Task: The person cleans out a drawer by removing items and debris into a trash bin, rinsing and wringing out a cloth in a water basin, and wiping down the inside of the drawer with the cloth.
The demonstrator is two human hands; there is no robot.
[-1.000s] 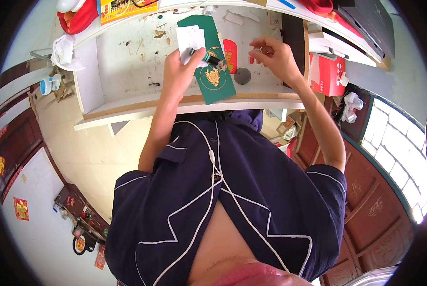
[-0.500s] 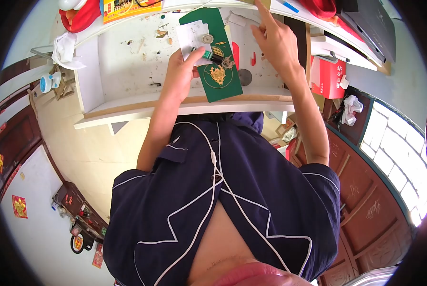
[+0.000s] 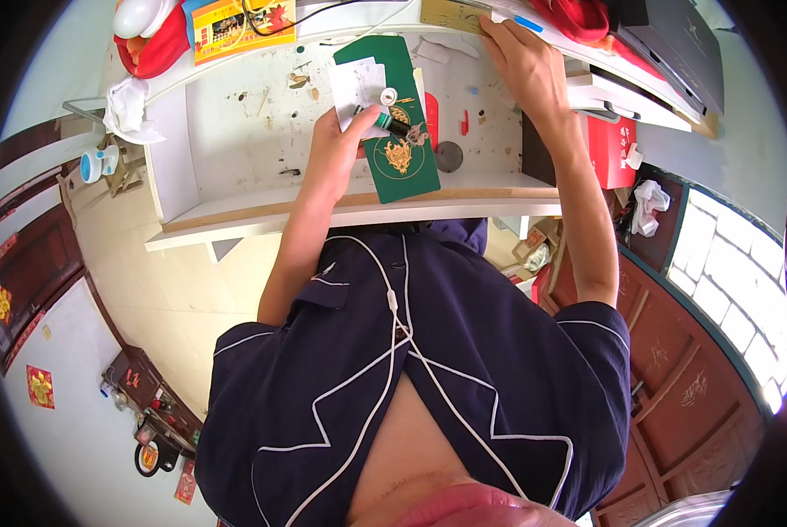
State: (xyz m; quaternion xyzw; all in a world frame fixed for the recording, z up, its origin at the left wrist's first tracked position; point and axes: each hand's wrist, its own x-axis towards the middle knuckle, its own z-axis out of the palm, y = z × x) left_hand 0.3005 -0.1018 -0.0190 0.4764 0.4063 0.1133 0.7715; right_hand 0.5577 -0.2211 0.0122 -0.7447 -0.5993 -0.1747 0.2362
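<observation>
My left hand (image 3: 334,147) is closed around a stack over the open drawer (image 3: 235,167). In the stack are a green envelope (image 3: 389,180) with a gold emblem and white papers (image 3: 355,81). My thumb presses a dark green and black tube (image 3: 384,123) against them. A small round silver-white piece (image 3: 389,96) lies on top. On the desktop behind the drawer, my right hand (image 3: 529,75) has its fingers drawn together at the right end of a flat gold-brown piece (image 3: 453,15). The fingertips' exact hold is partly hidden.
A blue pen (image 3: 528,24) lies beside my right hand. Small scraps, a grey disc (image 3: 449,156) and a red piece (image 3: 464,123) are in the drawer. A yellow-orange booklet (image 3: 244,35) and red bag (image 3: 152,53) sit back left; a dark box (image 3: 665,48) stands back right.
My right hand has gone from a pointing pose over the drawer to the gold-brown piece on the desktop, its fingers now together. My left hand keeps hold of the stack; the view has shifted slightly.
</observation>
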